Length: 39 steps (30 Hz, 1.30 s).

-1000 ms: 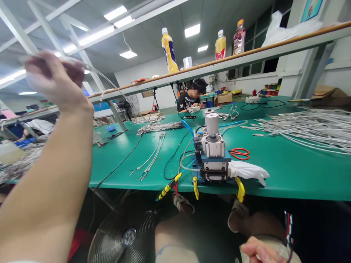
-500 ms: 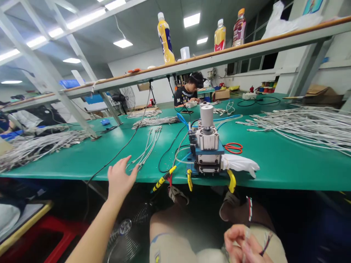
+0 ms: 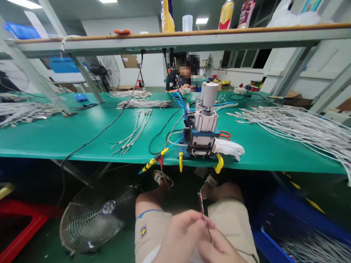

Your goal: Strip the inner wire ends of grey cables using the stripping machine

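Over my lap, my left hand [image 3: 182, 232] and my right hand [image 3: 219, 246] come together, both closed on a thin cable with stripped, coloured wires [image 3: 202, 204]. Red, black, white and greenish strands stick up above the fingers; the rest of the cable is hidden by the hands. In front of me, at the bench edge, stands a pneumatic press [image 3: 204, 126] with white cylinders and yellow handles. A few white cables [image 3: 137, 131] lie on the green bench [image 3: 90, 124] left of it.
Bundles of white cables [image 3: 298, 124] lie on the right, with more at the back left. A white cloth [image 3: 229, 148] and red-handled scissors [image 3: 225, 135] are beside the press. A floor fan [image 3: 95, 217] stands low left, a blue crate [image 3: 274, 241] low right. A person [image 3: 179, 78] sits opposite.
My left hand has come back from beside the white cables on the bench to my lap and joined my right hand at the wires. The view has levelled and tilted down.
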Each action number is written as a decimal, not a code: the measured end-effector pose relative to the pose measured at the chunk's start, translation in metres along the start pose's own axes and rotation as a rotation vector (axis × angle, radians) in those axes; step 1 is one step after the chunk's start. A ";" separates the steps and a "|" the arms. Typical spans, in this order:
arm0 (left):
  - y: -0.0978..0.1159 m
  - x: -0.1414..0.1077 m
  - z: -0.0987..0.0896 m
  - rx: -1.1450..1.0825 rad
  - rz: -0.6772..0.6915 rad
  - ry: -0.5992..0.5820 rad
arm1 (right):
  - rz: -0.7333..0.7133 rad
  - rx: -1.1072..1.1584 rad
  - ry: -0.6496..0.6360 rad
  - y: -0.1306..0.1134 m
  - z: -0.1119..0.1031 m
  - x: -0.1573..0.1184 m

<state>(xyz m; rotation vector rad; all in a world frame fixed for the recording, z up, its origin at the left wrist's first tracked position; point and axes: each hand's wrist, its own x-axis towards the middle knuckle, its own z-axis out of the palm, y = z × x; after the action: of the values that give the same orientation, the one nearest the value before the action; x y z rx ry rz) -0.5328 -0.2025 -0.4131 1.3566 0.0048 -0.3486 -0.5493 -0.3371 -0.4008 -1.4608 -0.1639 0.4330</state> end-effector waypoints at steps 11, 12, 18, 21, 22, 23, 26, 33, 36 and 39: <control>0.029 0.009 -0.022 -0.388 0.295 0.273 | -0.197 0.118 0.348 0.026 -0.034 0.001; 0.031 0.008 -0.023 -0.396 0.321 0.283 | -0.226 0.140 0.377 0.025 -0.035 0.003; 0.025 0.005 -0.018 -0.248 0.252 0.296 | -0.238 0.256 0.416 0.017 -0.034 0.004; 0.013 0.002 -0.006 -0.189 0.120 0.199 | -0.238 0.134 0.443 0.012 -0.027 0.004; 0.010 0.001 -0.003 -0.174 0.110 0.176 | -0.266 0.081 0.448 0.010 -0.025 0.005; 0.007 -0.001 -0.001 -0.155 0.111 0.156 | -0.303 0.035 0.448 0.007 -0.023 0.006; 0.011 -0.005 -0.006 -0.067 0.192 0.191 | -0.398 -0.037 0.459 -0.003 -0.022 0.009; 0.069 -0.010 -0.047 -0.292 0.849 0.539 | -0.395 0.191 0.631 -0.011 -0.050 0.007; 0.072 -0.008 -0.048 -0.273 0.866 0.481 | -0.436 0.277 0.626 -0.011 -0.053 0.003; 0.055 -0.008 -0.036 -0.270 0.709 0.403 | -0.466 0.269 0.581 -0.008 -0.047 0.000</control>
<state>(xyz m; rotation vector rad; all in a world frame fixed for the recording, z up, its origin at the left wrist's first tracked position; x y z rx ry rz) -0.5197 -0.1566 -0.3674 1.0593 -0.0897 0.5076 -0.5306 -0.3811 -0.3984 -1.1814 0.0232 -0.3413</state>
